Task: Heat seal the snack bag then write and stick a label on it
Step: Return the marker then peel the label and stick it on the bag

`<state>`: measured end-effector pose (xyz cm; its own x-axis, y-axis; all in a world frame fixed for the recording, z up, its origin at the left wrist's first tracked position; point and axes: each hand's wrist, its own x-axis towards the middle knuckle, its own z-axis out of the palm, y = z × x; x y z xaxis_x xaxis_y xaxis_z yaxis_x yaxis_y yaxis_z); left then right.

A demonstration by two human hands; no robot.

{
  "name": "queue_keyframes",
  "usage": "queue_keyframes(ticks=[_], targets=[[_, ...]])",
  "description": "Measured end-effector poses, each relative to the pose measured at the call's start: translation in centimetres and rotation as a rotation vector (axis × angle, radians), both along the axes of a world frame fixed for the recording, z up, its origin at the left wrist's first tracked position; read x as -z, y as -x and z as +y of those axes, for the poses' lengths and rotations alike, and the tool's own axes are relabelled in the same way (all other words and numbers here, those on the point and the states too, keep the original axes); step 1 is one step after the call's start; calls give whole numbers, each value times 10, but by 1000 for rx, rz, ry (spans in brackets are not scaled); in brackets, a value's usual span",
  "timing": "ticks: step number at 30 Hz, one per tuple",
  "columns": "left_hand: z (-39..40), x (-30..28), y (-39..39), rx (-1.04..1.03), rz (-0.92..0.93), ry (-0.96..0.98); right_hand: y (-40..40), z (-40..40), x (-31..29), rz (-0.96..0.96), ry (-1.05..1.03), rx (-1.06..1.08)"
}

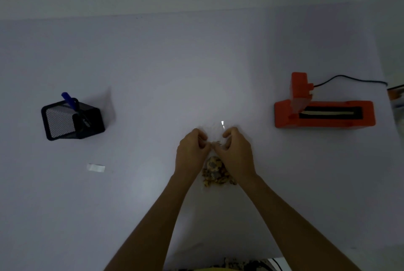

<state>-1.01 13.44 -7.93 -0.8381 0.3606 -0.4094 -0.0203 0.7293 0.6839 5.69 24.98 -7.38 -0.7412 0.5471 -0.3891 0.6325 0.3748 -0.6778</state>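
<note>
My left hand (192, 150) and my right hand (235, 150) sit close together near the middle of the tabletop (153, 74), fingers curled and pinching the upper part of the clear snack bag (215, 170) from either side; the plastic is so transparent in this dim light that I can hardly trace its edges, only a small glint just beyond my fingertips; the bag's mouth is hard to make out, and I cannot tell whether it is folded or flat. The brownish snacks lie bunched in the lower part of the bag, between my wrists and partly covered by them; the bag rests on the tabletop just under my hands. Well off to my left lies one small white label (96, 167), flat and alone; farther left stands one black mesh pen holder (72, 121) with one blue pen (68, 99) sticking up from it. Well off to my right sits one orange heat sealer (323, 113), its arm raised at the left end, a dark strip showing along the base; its black cord (349, 78) runs to the tabletop's right edge and is cut off there.
</note>
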Motion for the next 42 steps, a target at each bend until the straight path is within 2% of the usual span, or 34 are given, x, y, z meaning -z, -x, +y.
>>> queue_keyframes(ticks=[19, 35, 37, 40, 42], targets=[[-1, 4, 2, -28, -4, -14, -3, 19, -5, 6, 72, 5], [-2, 5, 1, -47, -9, -49, 0, 16, -3, 16, 42, 26], [-4, 5, -3, 32, 95, -15, 0, 16, -4, 21, 47, 29], [-18, 13, -17, 320, 523, 90, -7, 16, -5, 64, 26, -48], [-31, 20, -25, 447, 709, 159, -18, 16, -1, 106, -167, -225]])
